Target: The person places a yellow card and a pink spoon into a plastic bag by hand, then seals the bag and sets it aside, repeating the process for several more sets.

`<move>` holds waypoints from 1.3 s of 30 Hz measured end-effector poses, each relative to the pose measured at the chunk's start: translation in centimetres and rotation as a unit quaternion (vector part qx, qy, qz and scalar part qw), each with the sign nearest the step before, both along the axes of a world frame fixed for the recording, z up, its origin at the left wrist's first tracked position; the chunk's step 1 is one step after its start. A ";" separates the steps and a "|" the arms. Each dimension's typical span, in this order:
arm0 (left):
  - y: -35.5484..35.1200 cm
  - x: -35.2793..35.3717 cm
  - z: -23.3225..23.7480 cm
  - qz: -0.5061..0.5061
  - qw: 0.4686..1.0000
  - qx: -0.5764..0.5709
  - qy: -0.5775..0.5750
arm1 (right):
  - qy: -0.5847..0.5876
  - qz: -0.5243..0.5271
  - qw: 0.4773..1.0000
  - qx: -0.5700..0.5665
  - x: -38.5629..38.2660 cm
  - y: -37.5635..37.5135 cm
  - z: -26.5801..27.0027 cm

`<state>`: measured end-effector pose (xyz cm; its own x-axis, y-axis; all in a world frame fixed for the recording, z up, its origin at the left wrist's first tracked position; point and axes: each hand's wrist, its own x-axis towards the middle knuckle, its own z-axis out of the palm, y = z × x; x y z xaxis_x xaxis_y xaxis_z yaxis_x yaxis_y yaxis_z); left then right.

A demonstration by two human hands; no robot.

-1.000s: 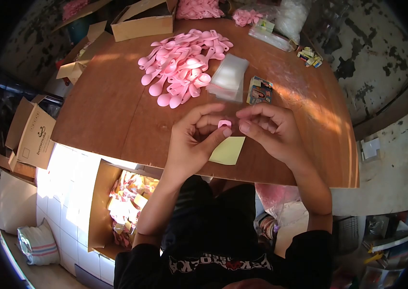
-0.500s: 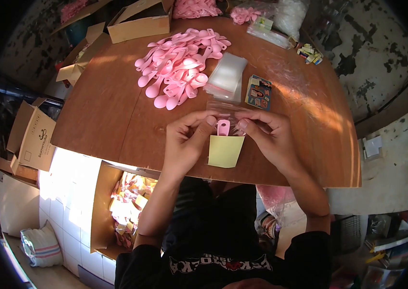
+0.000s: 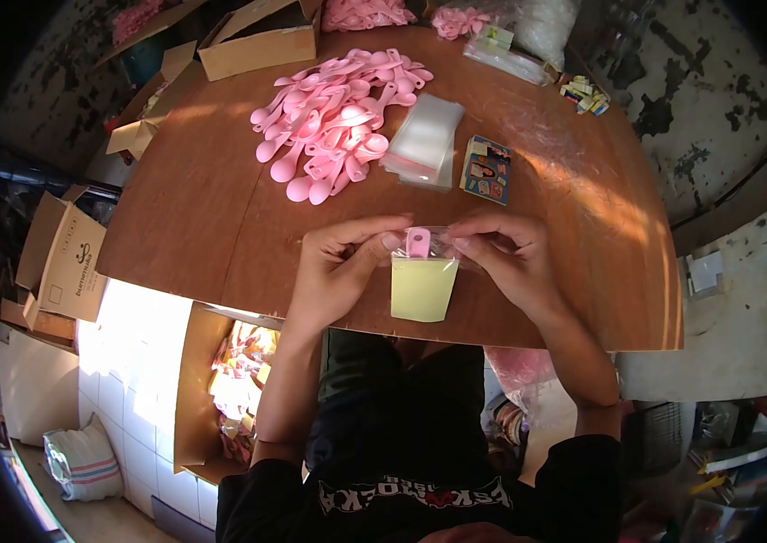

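Observation:
A clear plastic bag [image 3: 438,244] hangs between my hands near the table's front edge. Inside it are a pale yellow card [image 3: 423,290] and a pink spoon, whose handle end [image 3: 418,242] with a hole sticks up above the card. My left hand [image 3: 343,262] pinches the bag's upper left corner between thumb and finger. At the upper right corner my right hand [image 3: 507,256] pinches it the same way. Beyond them lie a stack of clear bags [image 3: 425,140] and a stack of printed cards [image 3: 488,169].
Many pink spoons [image 3: 329,122] are heaped on the brown table [image 3: 184,199]. Cardboard boxes [image 3: 257,45] stand at its back left. Small yellow-and-white pieces [image 3: 585,94] lie at the back right. An open box of packets [image 3: 243,380] sits below the front edge.
The bag's top, which stood up between my hands, is now lower and drawn flat above the yellow card. My left hand has shifted slightly left.

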<state>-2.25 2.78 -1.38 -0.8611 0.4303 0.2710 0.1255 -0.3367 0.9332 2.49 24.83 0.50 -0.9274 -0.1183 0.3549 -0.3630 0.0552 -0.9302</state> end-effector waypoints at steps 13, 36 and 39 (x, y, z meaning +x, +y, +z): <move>-0.7 -0.5 -0.5 -0.012 0.995 -0.047 0.084 | 0.065 0.039 0.995 0.065 0.1 0.1 0.5; -15.2 6.6 -7.4 0.039 0.844 -0.531 0.064 | 0.156 -0.033 0.918 0.363 -3.2 0.9 2.5; -18.9 8.6 -11.3 -0.020 0.663 -0.747 0.051 | 0.178 -0.098 0.896 0.395 -7.9 1.9 1.3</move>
<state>6.30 -16.08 -12.71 -0.8512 0.3051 -0.4270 0.2316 0.9485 0.2161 -5.45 26.76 1.77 -0.8026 -0.3102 0.5095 -0.5403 0.7399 -0.4007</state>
